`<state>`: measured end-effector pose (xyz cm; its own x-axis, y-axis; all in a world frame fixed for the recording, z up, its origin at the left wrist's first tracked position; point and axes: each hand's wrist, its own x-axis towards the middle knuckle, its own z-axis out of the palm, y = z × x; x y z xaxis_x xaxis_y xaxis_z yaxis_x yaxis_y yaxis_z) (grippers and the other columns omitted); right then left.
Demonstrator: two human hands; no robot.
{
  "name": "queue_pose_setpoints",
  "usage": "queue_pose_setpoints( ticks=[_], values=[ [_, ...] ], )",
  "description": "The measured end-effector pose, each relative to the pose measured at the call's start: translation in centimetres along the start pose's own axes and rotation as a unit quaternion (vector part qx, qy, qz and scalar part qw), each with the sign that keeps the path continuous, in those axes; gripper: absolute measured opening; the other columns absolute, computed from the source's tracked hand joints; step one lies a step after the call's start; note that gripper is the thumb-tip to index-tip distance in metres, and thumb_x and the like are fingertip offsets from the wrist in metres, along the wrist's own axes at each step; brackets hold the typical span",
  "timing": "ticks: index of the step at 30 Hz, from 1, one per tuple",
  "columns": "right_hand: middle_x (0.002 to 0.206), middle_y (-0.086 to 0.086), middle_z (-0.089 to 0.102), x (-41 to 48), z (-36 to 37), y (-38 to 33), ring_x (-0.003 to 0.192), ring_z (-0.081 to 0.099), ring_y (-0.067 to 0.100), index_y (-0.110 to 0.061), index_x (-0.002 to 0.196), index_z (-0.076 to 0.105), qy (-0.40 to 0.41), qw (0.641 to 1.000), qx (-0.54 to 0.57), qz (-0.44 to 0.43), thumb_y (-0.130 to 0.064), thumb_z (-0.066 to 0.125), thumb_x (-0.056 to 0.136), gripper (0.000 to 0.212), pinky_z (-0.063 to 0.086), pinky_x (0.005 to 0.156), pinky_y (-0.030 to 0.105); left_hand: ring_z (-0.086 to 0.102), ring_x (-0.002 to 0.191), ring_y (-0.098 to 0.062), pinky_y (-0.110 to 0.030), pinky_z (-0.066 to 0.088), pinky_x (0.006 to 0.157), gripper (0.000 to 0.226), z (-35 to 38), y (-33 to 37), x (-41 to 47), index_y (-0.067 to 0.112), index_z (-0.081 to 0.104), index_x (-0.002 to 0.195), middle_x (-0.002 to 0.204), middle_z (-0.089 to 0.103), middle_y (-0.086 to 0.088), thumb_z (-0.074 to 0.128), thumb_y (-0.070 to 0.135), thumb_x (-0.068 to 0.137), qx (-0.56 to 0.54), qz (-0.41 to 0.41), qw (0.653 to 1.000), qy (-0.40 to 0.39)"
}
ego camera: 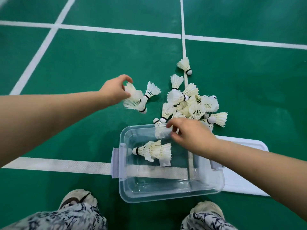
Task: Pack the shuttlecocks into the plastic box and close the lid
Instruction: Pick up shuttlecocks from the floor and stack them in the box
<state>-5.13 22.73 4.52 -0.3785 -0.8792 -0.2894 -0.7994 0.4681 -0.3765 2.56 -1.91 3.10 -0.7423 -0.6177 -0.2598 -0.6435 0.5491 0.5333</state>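
Observation:
A clear plastic box (132, 195) stands open on the green court floor, with white shuttlecocks (153, 151) lying inside near its left wall. My right hand (191, 135) is over the box's far rim and pinches a blurred white shuttlecock (162, 132) by its feathers. My left hand (114, 90) reaches out to the left and curls its fingers round a shuttlecock (132, 93) in a small cluster on the floor. A pile of several shuttlecocks (191, 105) lies just beyond the box. One lone shuttlecock (185, 65) lies farther off on a white line.
The white lid (240, 178) lies flat on the floor to the right of the box, partly under it. White court lines (66, 165) cross the floor. My two shoes (78, 198) and patterned trouser legs are at the bottom edge.

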Motion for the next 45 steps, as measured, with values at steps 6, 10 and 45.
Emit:
queue_pose_setpoints(
  ticks=[6, 10, 45],
  values=[
    [0.12, -0.003, 0.053, 0.0, -3.4, -1.5, 0.113, 0.043, 0.019, -0.029, 0.135, 0.036, 0.115, 0.992, 0.014, -0.04, -0.027, 0.056, 0.088, 0.051, 0.037, 0.096, 0.033, 0.042, 0.053, -0.013, -0.021, 0.035, 0.049, 0.03, -1.8, 3.9, -3.0, 0.024, 0.061, 0.1, 0.063, 0.048, 0.004, 0.063, 0.008, 0.075, -0.045, 0.03, 0.998, -0.021],
    [0.127, -0.003, 0.044, -0.6, -2.9, -2.1, 0.118, 0.037, 0.018, -0.036, 0.14, 0.032, 0.101, 0.993, 0.032, -0.052, -0.031, 0.06, 0.085, 0.062, 0.033, 0.099, 0.03, 0.047, 0.063, -0.019, -0.028, 0.041, 0.066, 0.028, -0.5, 3.5, -6.5, 0.033, 0.061, 0.086, 0.069, 0.055, -0.002, 0.066, 0.009, 0.073, -0.088, 0.024, 0.991, -0.096],
    [0.082, 0.013, 0.059, -2.3, 4.3, 2.7, 0.078, 0.054, 0.032, -0.008, 0.082, 0.054, -0.046, 0.993, -0.038, 0.105, -0.017, 0.044, 0.088, 0.014, 0.034, 0.06, 0.031, 0.044, 0.056, -0.005, -0.016, 0.039, 0.059, 0.031, 2.2, 1.5, -10.5, 0.041, 0.057, 0.08, 0.069, 0.058, 0.005, 0.063, 0.01, 0.08, -0.088, 0.041, 0.974, -0.205]
  ],
)
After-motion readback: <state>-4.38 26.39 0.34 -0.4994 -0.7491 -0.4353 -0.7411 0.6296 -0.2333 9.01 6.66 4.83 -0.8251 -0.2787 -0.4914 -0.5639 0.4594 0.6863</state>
